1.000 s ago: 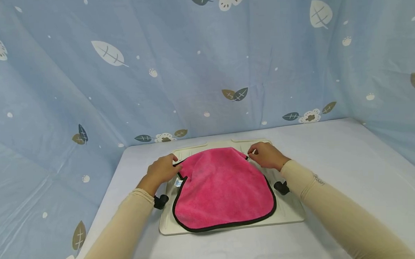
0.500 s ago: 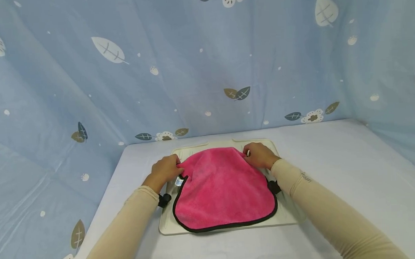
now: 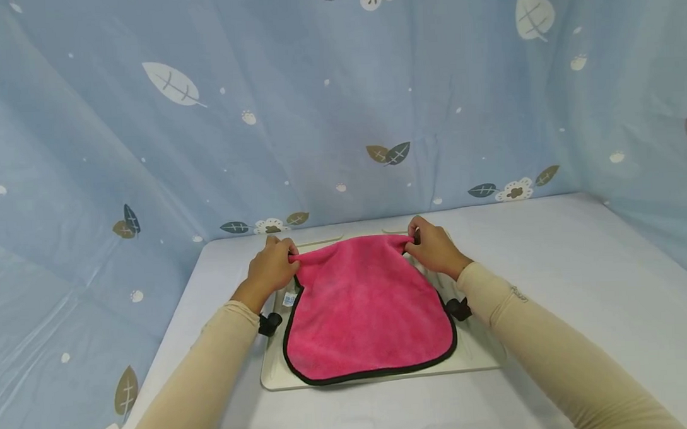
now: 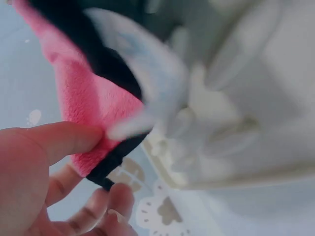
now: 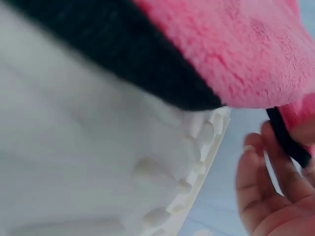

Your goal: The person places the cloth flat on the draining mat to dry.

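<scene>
A pink plush cloth (image 3: 369, 308) with black edging hangs between both hands, its near part spread over a cream plastic board (image 3: 479, 355). My left hand (image 3: 272, 264) pinches its far left corner; the left wrist view shows the thumb on the pink pile (image 4: 98, 103) and the dark trim below. The far right corner is pinched by my right hand (image 3: 433, 246), whose fingers curl by the black edging (image 5: 283, 135) in the right wrist view. A white label (image 3: 290, 299) sticks out from the cloth's left edge.
The board lies on a white-covered table (image 3: 550, 283). Behind and at the left hangs a blue curtain (image 3: 295, 134) printed with leaves and flowers. Black wrist mounts (image 3: 458, 309) show beneath both forearms. Raised bumps (image 5: 157, 172) line the board's surface.
The right hand has come in and taken the cloth's far right corner. Both hands have lifted and spread the far corners, drawing the top edge straighter.
</scene>
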The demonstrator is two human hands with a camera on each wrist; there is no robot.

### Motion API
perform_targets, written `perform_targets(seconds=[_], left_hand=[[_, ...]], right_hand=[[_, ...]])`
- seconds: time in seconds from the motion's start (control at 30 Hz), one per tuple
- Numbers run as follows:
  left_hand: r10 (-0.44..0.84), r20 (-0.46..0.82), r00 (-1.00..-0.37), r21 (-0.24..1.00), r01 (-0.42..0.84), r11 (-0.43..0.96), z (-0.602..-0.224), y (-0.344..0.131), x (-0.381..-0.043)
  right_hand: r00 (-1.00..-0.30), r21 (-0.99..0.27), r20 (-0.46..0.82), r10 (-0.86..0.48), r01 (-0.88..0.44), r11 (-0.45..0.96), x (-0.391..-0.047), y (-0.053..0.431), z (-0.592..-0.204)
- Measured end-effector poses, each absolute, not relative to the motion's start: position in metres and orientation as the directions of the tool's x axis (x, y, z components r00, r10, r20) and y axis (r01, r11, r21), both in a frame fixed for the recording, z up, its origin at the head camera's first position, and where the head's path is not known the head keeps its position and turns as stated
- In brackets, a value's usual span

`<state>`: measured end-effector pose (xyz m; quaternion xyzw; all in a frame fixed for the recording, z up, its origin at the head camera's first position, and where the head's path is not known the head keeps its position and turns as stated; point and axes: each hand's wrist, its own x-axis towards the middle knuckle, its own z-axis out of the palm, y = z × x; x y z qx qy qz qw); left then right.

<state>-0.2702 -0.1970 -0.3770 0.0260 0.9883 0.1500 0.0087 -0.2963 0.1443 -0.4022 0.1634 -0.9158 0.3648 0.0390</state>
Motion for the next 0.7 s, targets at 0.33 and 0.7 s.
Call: perform_targets(seconds=[0.33,0.7], left_hand=[[0.058,0.061,-0.996,0.319,0.075,0.945,-0.365,-0.191,-0.278],[0.055,0.159,-0.986,0.424,0.119,0.898,-0.367,-0.189,-0.282]], right_hand=[[-0.927,-0.676,0.314,-0.204,-0.369,0.638,-0.298,0.146,-0.390],[-0.901,-0.624,0.370,-0.224,-0.420,0.659,-0.299,0.146,-0.389]])
